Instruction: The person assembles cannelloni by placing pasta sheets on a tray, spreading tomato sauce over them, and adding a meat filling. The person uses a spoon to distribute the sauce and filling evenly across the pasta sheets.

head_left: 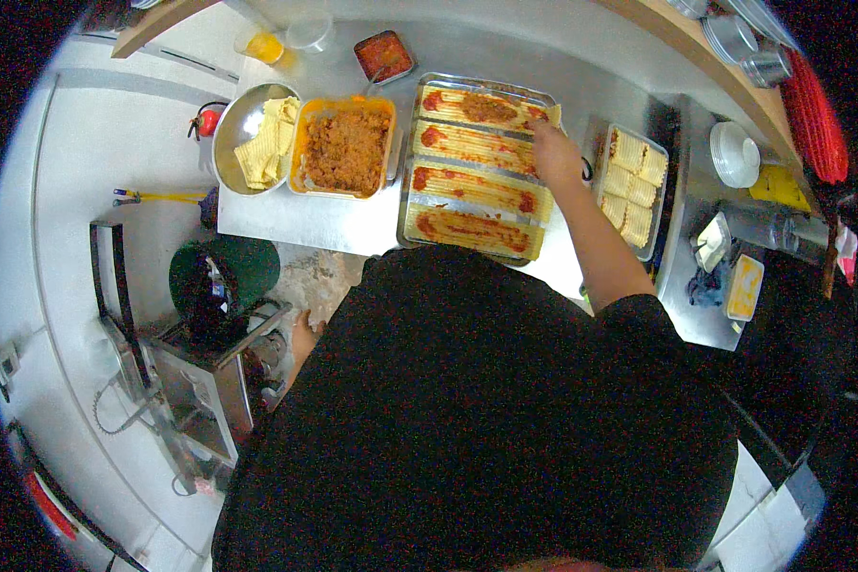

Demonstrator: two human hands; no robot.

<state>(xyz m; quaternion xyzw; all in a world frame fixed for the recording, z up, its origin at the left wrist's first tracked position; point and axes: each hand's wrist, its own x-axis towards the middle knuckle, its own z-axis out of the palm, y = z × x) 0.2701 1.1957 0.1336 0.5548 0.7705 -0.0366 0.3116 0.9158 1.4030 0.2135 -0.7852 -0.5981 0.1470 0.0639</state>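
Note:
My right hand [555,153] is over the right end of a metal tray [406,205], fingers bent down at the far pasta strips. What it grips is hidden; a dark curved piece [586,170] shows beside the wrist. Several long ridged pasta sheets [467,202] lie crosswise in the tray, smeared with red sauce. The farthest sheet also bears a patch of minced meat [487,109]. Left of the tray stands an orange tub [297,153] filled with cooked minced meat [345,148]. My left hand [305,334] hangs low beside my body, below the table, its fingers mostly hidden.
A steel bowl [227,143] holds pasta sheets at the left. Behind are a container of red sauce [383,55] and a cup of yellow liquid [262,46]. Another tray [660,205] of pasta pieces stands right. A green bin [248,267] is at the lower left; a shelf [658,19] overhangs.

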